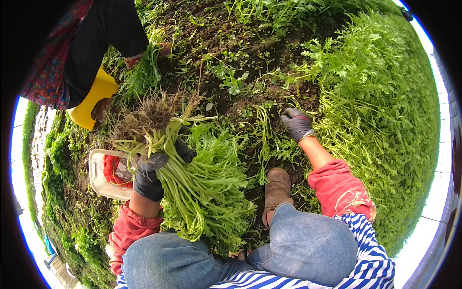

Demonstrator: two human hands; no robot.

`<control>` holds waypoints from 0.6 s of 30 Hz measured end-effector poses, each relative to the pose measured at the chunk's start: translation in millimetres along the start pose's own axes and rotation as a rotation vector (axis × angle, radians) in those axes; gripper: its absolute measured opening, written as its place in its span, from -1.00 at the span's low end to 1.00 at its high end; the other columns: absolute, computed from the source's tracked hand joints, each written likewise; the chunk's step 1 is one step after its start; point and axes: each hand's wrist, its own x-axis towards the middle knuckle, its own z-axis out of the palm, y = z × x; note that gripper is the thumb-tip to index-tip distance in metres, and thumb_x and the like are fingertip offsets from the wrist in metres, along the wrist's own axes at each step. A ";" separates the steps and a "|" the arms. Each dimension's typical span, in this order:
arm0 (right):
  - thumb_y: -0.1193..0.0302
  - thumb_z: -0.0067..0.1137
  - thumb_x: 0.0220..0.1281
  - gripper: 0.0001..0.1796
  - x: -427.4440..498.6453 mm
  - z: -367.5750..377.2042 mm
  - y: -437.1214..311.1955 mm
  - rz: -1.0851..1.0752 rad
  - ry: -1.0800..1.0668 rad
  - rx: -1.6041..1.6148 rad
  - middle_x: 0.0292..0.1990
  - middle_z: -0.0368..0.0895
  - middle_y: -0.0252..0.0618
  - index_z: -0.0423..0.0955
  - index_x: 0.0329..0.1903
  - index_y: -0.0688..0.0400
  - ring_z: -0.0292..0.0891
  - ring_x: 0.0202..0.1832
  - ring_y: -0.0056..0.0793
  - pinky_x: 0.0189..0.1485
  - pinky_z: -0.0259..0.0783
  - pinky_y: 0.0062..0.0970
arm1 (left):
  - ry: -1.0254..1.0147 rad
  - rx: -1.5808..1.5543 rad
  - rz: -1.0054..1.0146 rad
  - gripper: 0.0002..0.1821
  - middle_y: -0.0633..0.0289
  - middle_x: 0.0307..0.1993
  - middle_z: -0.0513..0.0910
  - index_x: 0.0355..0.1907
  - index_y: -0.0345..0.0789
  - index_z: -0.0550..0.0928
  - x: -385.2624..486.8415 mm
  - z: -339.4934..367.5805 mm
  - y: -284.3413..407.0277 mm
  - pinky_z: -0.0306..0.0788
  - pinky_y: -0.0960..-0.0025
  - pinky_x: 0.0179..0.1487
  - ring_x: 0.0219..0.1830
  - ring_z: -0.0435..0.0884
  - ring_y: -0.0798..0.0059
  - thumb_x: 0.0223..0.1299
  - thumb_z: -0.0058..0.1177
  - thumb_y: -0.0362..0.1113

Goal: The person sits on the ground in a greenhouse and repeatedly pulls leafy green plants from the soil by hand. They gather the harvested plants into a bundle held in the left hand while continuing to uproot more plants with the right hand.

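Note:
In my left hand (153,173), which wears a dark glove, is a large bunch of leafy greens (202,180) gripped by its stems. The muddy roots (144,119) point up and away from me, and the leaves hang over my left knee. My right hand (297,123), also gloved, is low over the soil at the edge of the standing greens (353,119). Its fingers are curled; whether a stem is between them cannot be told. A few loose stems (265,133) lie on the ground just left of it.
A white plastic tub (95,173) with red string (112,169) stands left of my left wrist. At the upper left, another person in dark clothes (108,25) holds greens (146,72) beside a yellow plastic object (94,97). My brown shoe (277,184) rests on the soil.

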 end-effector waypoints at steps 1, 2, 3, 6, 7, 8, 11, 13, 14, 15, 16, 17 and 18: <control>0.17 0.05 0.04 -0.70 -1.2 7.0 -6.3 0.024 -0.085 0.049 -0.31 0.55 -0.03 0.51 -0.30 0.12 0.48 -0.27 -0.06 -0.18 0.38 -0.23 | -0.013 -0.032 0.015 -0.36 0.20 -0.28 0.49 -0.04 -0.40 0.40 1.6 3.8 -0.2 0.23 0.31 -0.01 -0.32 0.47 0.36 -0.29 0.19 -0.17; 0.14 0.08 0.03 -0.66 0.5 15.2 -6.9 0.019 -0.126 -0.065 -0.28 0.56 0.00 0.51 -0.29 0.15 0.49 -0.22 -0.05 -0.15 0.38 -0.22 | -0.043 -0.030 0.013 -0.34 0.20 -0.28 0.50 -0.02 -0.40 0.40 5.2 1.9 -2.7 0.23 0.31 -0.01 -0.31 0.48 0.36 -0.29 0.18 -0.18; 0.12 0.09 0.02 -0.63 1.4 22.9 -20.5 0.093 -0.229 -0.127 -0.25 0.56 0.00 0.51 -0.28 0.17 0.48 -0.19 -0.04 -0.13 0.38 -0.21 | -0.052 -0.016 0.014 -0.33 0.20 -0.27 0.51 0.00 -0.40 0.39 2.4 -3.5 -1.4 0.24 0.31 -0.01 -0.31 0.48 0.36 -0.29 0.18 -0.18; 0.11 0.17 -0.03 -0.60 -6.4 37.5 -33.4 0.131 -0.335 -0.227 -0.26 0.58 -0.03 0.53 -0.28 0.20 0.52 -0.19 -0.11 -0.14 0.39 -0.23 | -0.018 -0.030 0.007 -0.31 0.20 -0.28 0.53 0.04 -0.39 0.38 -3.9 -1.7 0.8 0.26 0.31 -0.02 -0.32 0.49 0.36 -0.29 0.17 -0.20; 0.12 0.20 -0.05 -0.59 -8.3 42.7 -31.7 0.114 -0.336 -0.244 -0.28 0.59 -0.05 0.53 -0.28 0.21 0.53 -0.21 -0.16 -0.16 0.40 -0.24 | 0.004 -0.044 0.004 -0.31 0.20 -0.29 0.53 0.04 -0.39 0.37 -4.8 0.9 0.9 0.26 0.30 -0.02 -0.32 0.49 0.36 -0.28 0.17 -0.20; 0.16 0.22 -0.06 -0.61 -7.2 44.9 -20.6 0.135 -0.315 -0.041 -0.32 0.60 -0.08 0.54 -0.28 0.21 0.54 -0.25 -0.23 -0.19 0.40 -0.29 | -0.008 -0.037 0.001 -0.31 0.20 -0.29 0.53 0.04 -0.38 0.38 -1.4 2.8 -0.1 0.27 0.30 -0.02 -0.33 0.49 0.36 -0.28 0.17 -0.21; 0.36 0.28 -0.07 -0.78 -4.2 35.2 3.6 0.204 -0.247 0.592 -0.43 0.63 -0.24 0.56 -0.36 0.21 0.49 -0.41 -0.55 -0.36 0.39 -0.52 | -0.038 -0.013 -0.005 -0.31 0.19 -0.29 0.53 0.05 -0.35 0.38 1.2 0.5 0.4 0.28 0.29 -0.03 -0.33 0.49 0.34 -0.29 0.17 -0.21; 0.46 0.18 0.05 -0.84 -5.2 21.7 11.3 0.381 -0.291 0.905 -0.42 0.63 -0.24 0.53 -0.28 0.22 0.50 -0.44 -0.55 -0.38 0.36 -0.60 | -0.017 -0.014 -0.011 -0.30 0.20 -0.28 0.53 0.07 -0.34 0.36 -2.7 0.6 3.3 0.28 0.28 -0.03 -0.32 0.49 0.34 -0.28 0.17 -0.21; 0.49 0.14 0.08 -0.83 -8.5 14.5 15.3 0.379 -0.278 0.960 -0.43 0.62 -0.24 0.51 -0.23 0.23 0.50 -0.45 -0.54 -0.38 0.37 -0.62 | -0.014 -0.020 -0.014 -0.29 0.20 -0.28 0.53 0.08 -0.34 0.35 -2.2 1.4 2.7 0.28 0.28 -0.03 -0.32 0.49 0.34 -0.28 0.17 -0.21; 0.51 0.11 0.10 -0.82 -9.1 11.4 24.5 0.385 -0.262 1.033 -0.44 0.62 -0.23 0.49 -0.20 0.25 0.51 -0.43 -0.54 -0.36 0.38 -0.63 | -0.002 -0.029 -0.018 -0.29 0.20 -0.28 0.53 0.08 -0.34 0.35 -1.8 2.6 1.0 0.28 0.28 -0.03 -0.32 0.49 0.34 -0.27 0.17 -0.21; 0.52 0.07 0.13 -0.82 -9.8 7.7 32.2 0.390 -0.247 1.106 -0.45 0.62 -0.23 0.47 -0.18 0.26 0.52 -0.42 -0.53 -0.34 0.39 -0.64 | 0.011 -0.038 -0.021 -0.29 0.21 -0.28 0.53 0.08 -0.34 0.35 -1.7 4.5 -1.4 0.28 0.28 -0.03 -0.31 0.49 0.34 -0.27 0.18 -0.21; 0.53 0.04 0.15 -0.80 -10.1 -0.9 35.5 0.380 -0.267 1.176 -0.43 0.62 -0.20 0.46 -0.15 0.27 0.53 -0.40 -0.50 -0.32 0.41 -0.61 | 0.027 -0.042 -0.027 -0.29 0.21 -0.28 0.53 0.08 -0.33 0.35 -2.3 6.0 -2.1 0.28 0.28 -0.02 -0.31 0.49 0.34 -0.27 0.18 -0.21; 0.54 0.02 0.16 -0.80 -10.1 -3.4 40.7 0.331 -0.224 1.242 -0.42 0.62 -0.18 0.45 -0.14 0.28 0.53 -0.38 -0.47 -0.30 0.42 -0.60 | 0.025 -0.045 -0.037 -0.30 0.21 -0.28 0.52 0.07 -0.33 0.36 -3.1 6.3 -1.7 0.28 0.27 -0.01 -0.30 0.49 0.34 -0.26 0.18 -0.21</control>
